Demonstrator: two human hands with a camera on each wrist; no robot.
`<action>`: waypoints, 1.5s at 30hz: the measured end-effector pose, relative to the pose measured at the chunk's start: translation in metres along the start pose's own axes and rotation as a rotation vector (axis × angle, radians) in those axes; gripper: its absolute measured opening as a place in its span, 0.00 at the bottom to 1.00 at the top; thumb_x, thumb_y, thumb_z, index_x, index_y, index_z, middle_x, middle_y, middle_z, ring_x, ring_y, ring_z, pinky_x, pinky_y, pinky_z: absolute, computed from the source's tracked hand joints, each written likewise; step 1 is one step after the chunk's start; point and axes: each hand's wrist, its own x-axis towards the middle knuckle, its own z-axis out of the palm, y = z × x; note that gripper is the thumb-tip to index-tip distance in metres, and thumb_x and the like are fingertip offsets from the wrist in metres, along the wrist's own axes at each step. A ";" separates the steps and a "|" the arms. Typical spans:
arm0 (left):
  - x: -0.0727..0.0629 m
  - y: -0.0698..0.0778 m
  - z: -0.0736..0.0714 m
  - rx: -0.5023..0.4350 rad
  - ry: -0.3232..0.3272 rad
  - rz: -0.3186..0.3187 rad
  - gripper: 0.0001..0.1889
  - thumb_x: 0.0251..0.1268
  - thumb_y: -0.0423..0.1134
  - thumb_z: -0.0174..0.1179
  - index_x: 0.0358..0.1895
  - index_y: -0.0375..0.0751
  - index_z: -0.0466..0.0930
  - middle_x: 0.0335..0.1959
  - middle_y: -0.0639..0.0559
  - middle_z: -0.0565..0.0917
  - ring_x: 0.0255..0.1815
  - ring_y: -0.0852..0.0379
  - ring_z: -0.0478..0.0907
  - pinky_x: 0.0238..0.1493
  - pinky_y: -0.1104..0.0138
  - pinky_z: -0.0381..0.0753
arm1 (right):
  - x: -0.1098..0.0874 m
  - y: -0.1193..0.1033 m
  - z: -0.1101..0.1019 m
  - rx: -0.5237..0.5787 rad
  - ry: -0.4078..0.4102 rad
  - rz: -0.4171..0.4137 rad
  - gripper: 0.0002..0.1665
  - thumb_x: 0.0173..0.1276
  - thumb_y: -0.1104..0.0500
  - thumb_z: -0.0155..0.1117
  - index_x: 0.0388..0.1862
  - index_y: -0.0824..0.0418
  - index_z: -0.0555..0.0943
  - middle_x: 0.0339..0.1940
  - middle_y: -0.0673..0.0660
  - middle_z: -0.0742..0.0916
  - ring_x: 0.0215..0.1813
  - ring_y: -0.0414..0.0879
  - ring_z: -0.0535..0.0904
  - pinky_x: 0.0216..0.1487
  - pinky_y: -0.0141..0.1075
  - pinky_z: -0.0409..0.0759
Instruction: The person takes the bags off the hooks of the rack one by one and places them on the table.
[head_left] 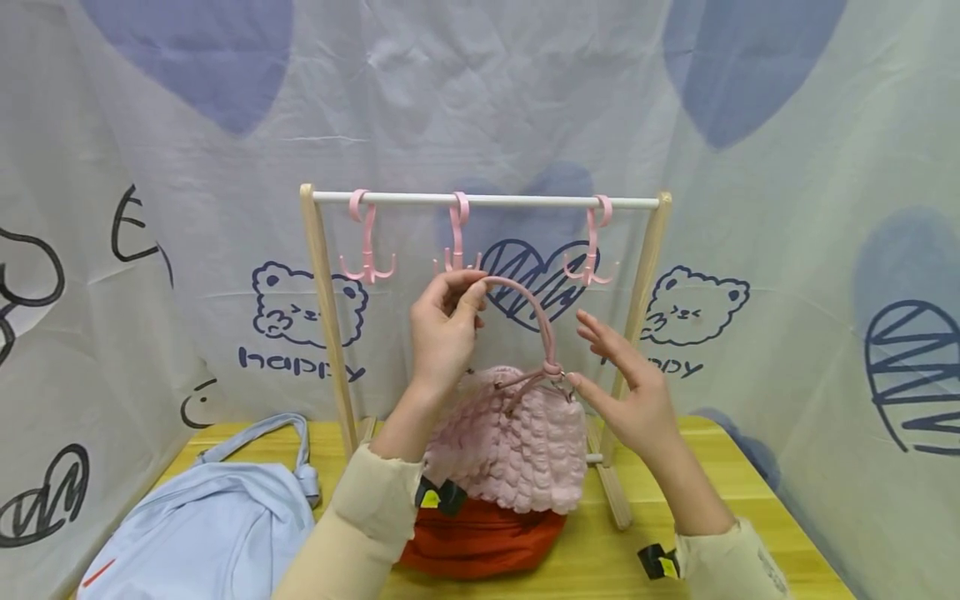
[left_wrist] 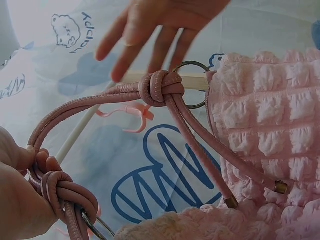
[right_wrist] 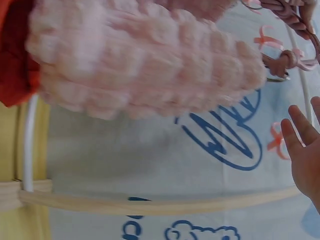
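Note:
A pink puffy handbag (head_left: 517, 442) hangs from its knotted pink strap (head_left: 542, 312) in front of the rack. My left hand (head_left: 448, 321) pinches the strap near its left end, just below the middle hook. Close up in the left wrist view, the strap's knot (left_wrist: 161, 89) sits by a metal ring (left_wrist: 192, 65) on the bag's side. My right hand (head_left: 628, 387) is spread with fingers extended, beside the right knot, and grips nothing. In the right wrist view that hand (right_wrist: 307, 160) stands apart from the bag (right_wrist: 140, 60).
Three pink hooks, one at the right (head_left: 591, 250), hang from the rack's white rail (head_left: 517, 200). A light blue backpack (head_left: 217, 517) lies at the table's left. Behind and below the pink handbag lies a red bag (head_left: 480, 546) on the yellow wooden table (head_left: 720, 500).

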 end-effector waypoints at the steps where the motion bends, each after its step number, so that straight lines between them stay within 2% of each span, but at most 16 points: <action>1: 0.000 0.000 -0.001 -0.002 0.001 0.001 0.07 0.75 0.29 0.62 0.50 0.30 0.84 0.33 0.40 0.82 0.28 0.61 0.75 0.31 0.73 0.79 | -0.003 0.001 0.002 0.002 -0.005 -0.002 0.46 0.58 0.76 0.73 0.77 0.65 0.71 0.75 0.60 0.78 0.70 0.57 0.79 0.70 0.37 0.77; 8: -0.004 -0.001 -0.004 -0.009 0.008 -0.015 0.07 0.74 0.29 0.62 0.50 0.31 0.84 0.33 0.47 0.82 0.29 0.62 0.76 0.30 0.73 0.80 | -0.027 0.007 0.016 0.021 -0.056 0.045 0.50 0.55 0.77 0.77 0.78 0.64 0.70 0.76 0.60 0.76 0.69 0.55 0.79 0.68 0.38 0.78; 10: -0.005 0.000 -0.004 -0.020 0.011 -0.021 0.07 0.74 0.29 0.62 0.50 0.30 0.84 0.33 0.48 0.82 0.29 0.62 0.76 0.30 0.73 0.80 | -0.032 0.010 0.021 -0.009 -0.061 0.007 0.49 0.56 0.73 0.80 0.77 0.65 0.70 0.75 0.61 0.77 0.69 0.54 0.79 0.66 0.37 0.79; 12: -0.006 0.000 -0.005 -0.029 0.016 -0.034 0.07 0.75 0.29 0.62 0.50 0.31 0.84 0.32 0.49 0.81 0.27 0.62 0.76 0.25 0.74 0.78 | -0.036 0.013 0.026 -0.047 -0.057 -0.048 0.46 0.61 0.63 0.81 0.76 0.67 0.71 0.75 0.63 0.77 0.70 0.52 0.79 0.64 0.35 0.80; 15: -0.007 0.002 -0.007 -0.059 0.022 -0.072 0.07 0.75 0.30 0.61 0.51 0.32 0.84 0.31 0.47 0.81 0.24 0.62 0.74 0.18 0.74 0.73 | -0.039 0.019 0.035 -0.105 -0.013 -0.158 0.42 0.69 0.50 0.75 0.74 0.69 0.73 0.71 0.66 0.79 0.71 0.49 0.78 0.64 0.35 0.80; 17: -0.008 0.003 -0.008 -0.077 0.023 -0.107 0.07 0.76 0.31 0.61 0.51 0.34 0.84 0.31 0.45 0.81 0.22 0.61 0.73 0.14 0.74 0.69 | -0.039 0.022 0.040 -0.129 0.029 -0.217 0.39 0.72 0.47 0.70 0.72 0.71 0.75 0.69 0.67 0.81 0.70 0.48 0.78 0.65 0.35 0.79; 20: -0.008 0.003 -0.010 -0.092 0.024 -0.138 0.08 0.76 0.31 0.61 0.52 0.35 0.84 0.32 0.43 0.80 0.22 0.61 0.73 0.14 0.74 0.69 | -0.039 0.026 0.046 -0.164 0.081 -0.293 0.32 0.75 0.49 0.68 0.67 0.71 0.79 0.64 0.68 0.84 0.67 0.50 0.82 0.65 0.37 0.79; 22: -0.009 0.002 -0.010 -0.089 0.023 -0.151 0.08 0.76 0.31 0.61 0.52 0.35 0.84 0.32 0.45 0.80 0.22 0.60 0.74 0.13 0.74 0.69 | -0.038 0.026 0.047 -0.192 0.095 -0.322 0.28 0.76 0.51 0.68 0.64 0.70 0.82 0.62 0.68 0.85 0.62 0.52 0.85 0.64 0.35 0.80; 28: -0.010 -0.001 -0.012 -0.082 0.014 -0.170 0.08 0.76 0.31 0.61 0.52 0.34 0.84 0.31 0.49 0.80 0.22 0.58 0.75 0.13 0.74 0.68 | -0.037 0.025 0.047 -0.245 0.087 -0.381 0.19 0.76 0.56 0.66 0.59 0.65 0.87 0.56 0.67 0.88 0.50 0.60 0.88 0.60 0.33 0.82; 32: -0.010 -0.003 -0.014 -0.059 0.011 -0.177 0.08 0.76 0.32 0.61 0.52 0.35 0.84 0.30 0.49 0.80 0.22 0.57 0.76 0.13 0.74 0.68 | -0.037 0.023 0.046 -0.216 0.067 -0.380 0.18 0.76 0.57 0.67 0.58 0.65 0.87 0.54 0.66 0.88 0.48 0.60 0.89 0.58 0.32 0.83; 36: -0.009 -0.005 -0.016 -0.035 0.000 -0.186 0.08 0.76 0.32 0.62 0.52 0.36 0.85 0.29 0.49 0.80 0.23 0.57 0.76 0.13 0.74 0.68 | -0.038 0.024 0.046 -0.103 0.063 -0.338 0.18 0.71 0.59 0.71 0.56 0.67 0.88 0.52 0.67 0.89 0.50 0.56 0.89 0.55 0.32 0.84; 39: -0.010 -0.008 -0.017 -0.016 -0.013 -0.195 0.07 0.76 0.33 0.62 0.51 0.37 0.85 0.29 0.49 0.80 0.24 0.54 0.77 0.13 0.73 0.67 | -0.039 0.025 0.047 0.019 0.075 -0.289 0.20 0.61 0.71 0.76 0.54 0.70 0.88 0.50 0.68 0.89 0.53 0.50 0.89 0.53 0.34 0.86; 42: -0.011 -0.010 -0.020 0.002 -0.030 -0.210 0.07 0.76 0.34 0.62 0.51 0.38 0.85 0.30 0.49 0.81 0.24 0.54 0.77 0.13 0.73 0.67 | -0.040 0.024 0.047 0.126 0.080 -0.228 0.27 0.50 0.82 0.74 0.52 0.73 0.87 0.48 0.69 0.90 0.53 0.46 0.89 0.51 0.35 0.87; 45: -0.012 -0.011 -0.022 0.014 -0.042 -0.229 0.07 0.77 0.35 0.62 0.51 0.40 0.85 0.31 0.49 0.81 0.25 0.54 0.77 0.14 0.72 0.67 | -0.042 0.021 0.047 0.180 0.084 -0.167 0.30 0.47 0.86 0.72 0.52 0.73 0.87 0.48 0.68 0.90 0.53 0.44 0.89 0.51 0.36 0.87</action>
